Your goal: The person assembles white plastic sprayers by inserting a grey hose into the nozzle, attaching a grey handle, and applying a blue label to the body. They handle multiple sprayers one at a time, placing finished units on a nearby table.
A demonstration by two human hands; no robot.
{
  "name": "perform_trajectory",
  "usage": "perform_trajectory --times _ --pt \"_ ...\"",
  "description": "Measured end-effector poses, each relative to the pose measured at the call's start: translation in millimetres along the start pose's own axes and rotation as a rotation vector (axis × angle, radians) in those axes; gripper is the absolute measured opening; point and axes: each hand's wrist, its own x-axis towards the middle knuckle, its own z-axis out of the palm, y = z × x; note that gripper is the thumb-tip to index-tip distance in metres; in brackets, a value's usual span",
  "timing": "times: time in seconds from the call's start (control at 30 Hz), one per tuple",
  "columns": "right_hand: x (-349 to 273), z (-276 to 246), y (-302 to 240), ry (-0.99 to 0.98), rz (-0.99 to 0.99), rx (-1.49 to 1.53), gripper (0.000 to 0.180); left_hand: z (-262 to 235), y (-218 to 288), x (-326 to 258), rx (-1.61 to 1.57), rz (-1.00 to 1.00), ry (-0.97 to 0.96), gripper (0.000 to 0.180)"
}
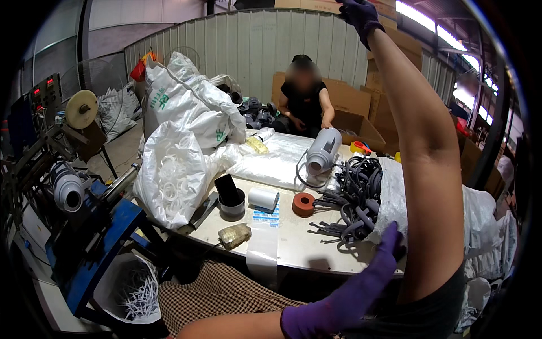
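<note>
My left hand [353, 282], in a purple glove, reaches across the lower right, with fingers stretched out and nothing seen in them. Its fingertips are near a white plastic sack [392, 195] with a bundle of grey straps [361, 198] spilling from its mouth. My right arm is raised high. My right hand [362, 17], in a dark purple glove, is partly cut off at the top edge, so its grip does not show. On the white table [305, 246] are a grey megaphone-shaped device [323, 151] and a reddish-brown tape roll [304, 204].
A label roll [263, 199], a grey cup [232, 209] holding a dark phone-like slab, and a tape-wrapped block [235, 236] lie on the table. A bag of white rings [172, 181] stands left, beside a blue machine stand [101, 248]. A co-worker [303, 96] sits opposite, touching the device.
</note>
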Motion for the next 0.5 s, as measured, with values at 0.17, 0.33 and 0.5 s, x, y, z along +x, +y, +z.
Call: perform_trajectory --times 0.17,0.33,0.5 --pt "-42.3 14.9 -25.9 -0.064 -0.013 -0.201 0.019 -3.4 20.7 -6.9 -0.367 -0.029 0.254 0.046" --pt "-58.2 12.9 -37.5 -0.087 0.033 -0.273 0.019 -13.6 -29.0 -4.7 -0.171 0.032 0.27 0.048" --pt "-45.6 16.0 -40.6 -0.101 -0.013 -0.184 0.019 -9.6 -8.1 -12.7 2.335 0.209 0.002 0.049"
